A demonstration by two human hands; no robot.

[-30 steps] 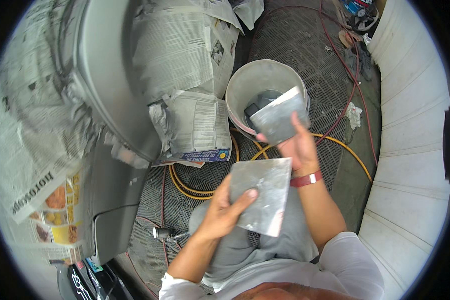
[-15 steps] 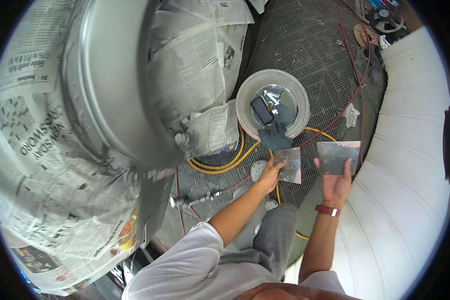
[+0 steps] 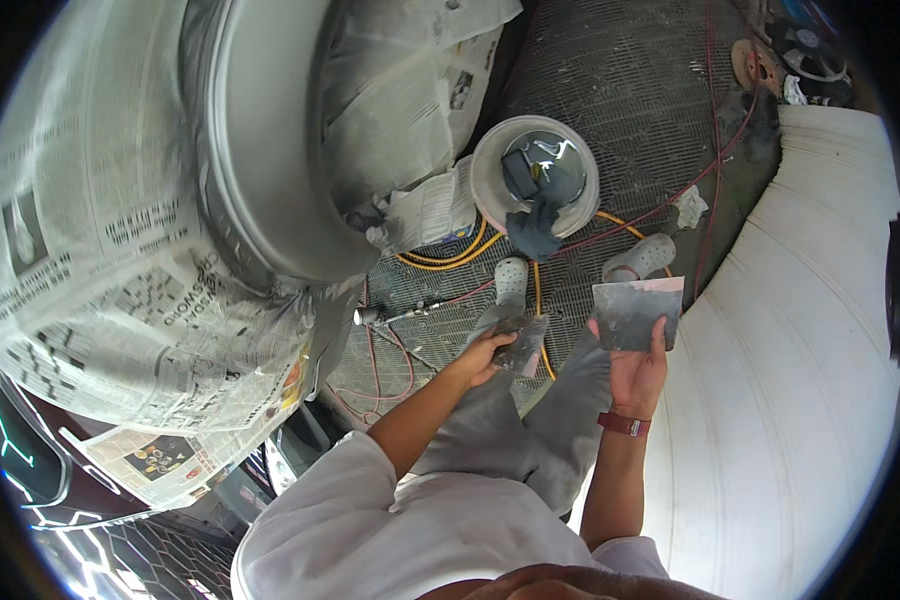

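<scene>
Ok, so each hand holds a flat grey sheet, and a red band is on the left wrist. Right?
Not quite: the head view shows the red band on the right wrist. The left hand does hold a flat grey sheet, and the right hand another.

The head-worn wide fisheye camera looks from above, steeply downward, past the white fabric shirt (image 3: 460,525); the bare left hand (image 3: 481,358) and bare right hand (image 3: 638,378) are quite near, the dark grid-patterned floor (image 3: 635,125) farther below.
</scene>
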